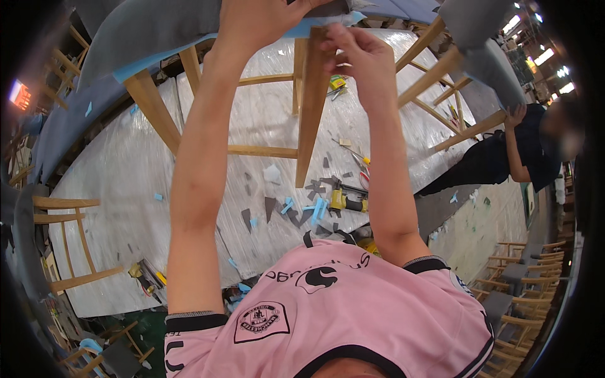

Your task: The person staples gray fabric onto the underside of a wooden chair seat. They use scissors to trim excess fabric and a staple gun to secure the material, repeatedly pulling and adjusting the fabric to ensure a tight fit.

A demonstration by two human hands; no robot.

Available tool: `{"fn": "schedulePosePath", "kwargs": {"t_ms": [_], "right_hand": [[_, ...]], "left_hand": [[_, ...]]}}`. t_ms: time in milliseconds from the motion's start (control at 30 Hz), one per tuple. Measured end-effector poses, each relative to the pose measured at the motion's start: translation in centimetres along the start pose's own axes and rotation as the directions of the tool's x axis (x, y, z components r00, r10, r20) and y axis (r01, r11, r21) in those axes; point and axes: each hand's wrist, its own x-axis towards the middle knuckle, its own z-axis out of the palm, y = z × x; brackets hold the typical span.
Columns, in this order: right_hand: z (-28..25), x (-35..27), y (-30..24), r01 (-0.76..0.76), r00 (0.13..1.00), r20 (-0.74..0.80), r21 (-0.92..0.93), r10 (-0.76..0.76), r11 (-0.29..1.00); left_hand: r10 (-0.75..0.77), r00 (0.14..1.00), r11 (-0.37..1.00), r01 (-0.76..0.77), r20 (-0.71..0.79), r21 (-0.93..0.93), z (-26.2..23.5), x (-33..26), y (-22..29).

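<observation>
A chair with wooden legs and a grey cover (157, 38) stands on the table in front of me. Light blue material (302, 29) shows along the lower edge of its cover. My left hand (261, 22) lies against the grey cover, with its fingertips hidden at the picture's top edge. Beside the top of the chair's front leg (311, 107) is my right hand (364, 60). Its fingers are loosely bent, with gaps between them and nothing visible inside; the fingertips blur near the wood.
Plastic film covers the table (126, 233). A yellow and black staple gun (346, 200), red-handled pliers (363, 178) and blue and grey scraps (318, 211) lie near me. Wooden chair frames (75, 242) stand left. Another person (535, 145) holds a grey chair (495, 75) at right.
</observation>
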Motion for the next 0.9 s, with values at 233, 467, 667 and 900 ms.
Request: {"fn": "schedulePosePath", "kwargs": {"t_ms": [233, 467, 667, 900], "right_hand": [[-3.2, 0.1, 0.7, -0.016, 1.0, -0.004, 0.122, 0.017, 0.992], [-2.0, 0.3, 0.2, -0.078, 0.995, 0.077, 0.171, 0.065, 0.982], [-1.5, -0.3, -0.4, -0.044, 0.999, 0.01, 0.062, 0.043, 0.997], [0.2, 0.5, 0.5, 0.129, 0.992, -0.033, 0.166, -0.125, 0.978]], "left_hand": [[0.245, 0.957, 0.967, -0.253, 0.157, 0.033, 0.1, -0.2, 2.1], [0.118, 0.986, 0.992, -0.111, 0.122, -0.056, 0.2, 0.3, 2.2], [0.084, 0.992, 0.995, -0.079, 0.095, -0.055, 0.5, 0.3, 2.9], [0.084, 0.996, 0.995, -0.081, 0.041, -0.066, 1.1, 0.6, 2.3]]}}
